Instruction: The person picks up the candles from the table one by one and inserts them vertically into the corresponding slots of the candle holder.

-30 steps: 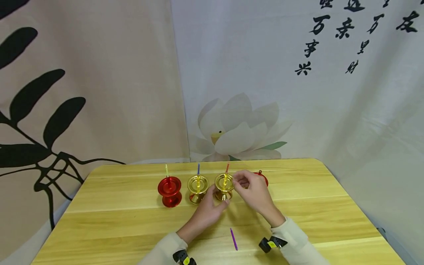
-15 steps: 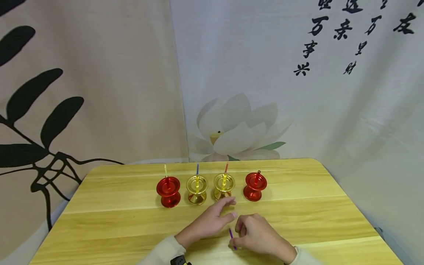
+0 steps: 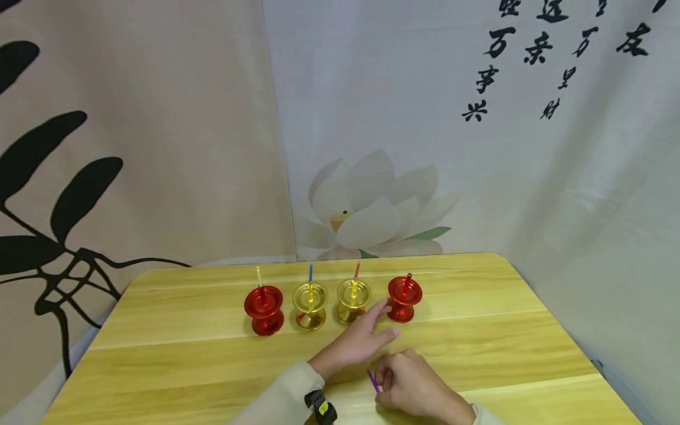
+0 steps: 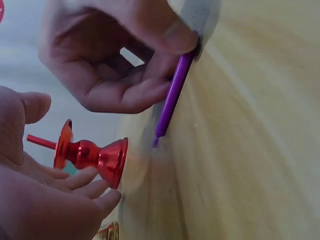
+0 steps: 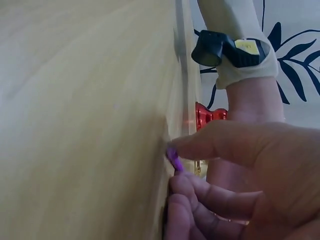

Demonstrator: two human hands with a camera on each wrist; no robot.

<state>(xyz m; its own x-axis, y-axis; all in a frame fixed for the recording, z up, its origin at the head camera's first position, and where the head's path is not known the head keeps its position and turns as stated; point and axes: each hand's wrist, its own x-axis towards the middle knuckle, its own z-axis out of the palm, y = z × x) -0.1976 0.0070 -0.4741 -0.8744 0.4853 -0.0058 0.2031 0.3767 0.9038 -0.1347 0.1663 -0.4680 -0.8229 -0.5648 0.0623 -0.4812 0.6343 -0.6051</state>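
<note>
My right hand [image 3: 411,381] pinches a thin purple candle [image 4: 175,95] between thumb and fingers, low over the table near its front. The candle slants, its narrow wick end free of the fingers. Fingers extended, my left hand [image 3: 356,343] reaches to the rightmost red candle holder [image 3: 405,292]; the fingertips are right at its stem. In the left wrist view that holder has a bare socket tube rising from its dish. The purple candle's other end shows beneath the right thumb in the right wrist view.
Left of that holder stand a gold candle holder [image 3: 346,311] with a red candle [image 3: 357,270], a gold one [image 3: 310,319] with a blue candle [image 3: 310,273], and a red one [image 3: 267,324] with a yellow candle [image 3: 259,277]. A printed curtain [image 3: 212,147] hangs behind the wooden table [image 3: 175,354].
My right hand has come down from the gold holder to the purple candle and now pinches it. My left hand has left the gold holder and moved right to the red one.
</note>
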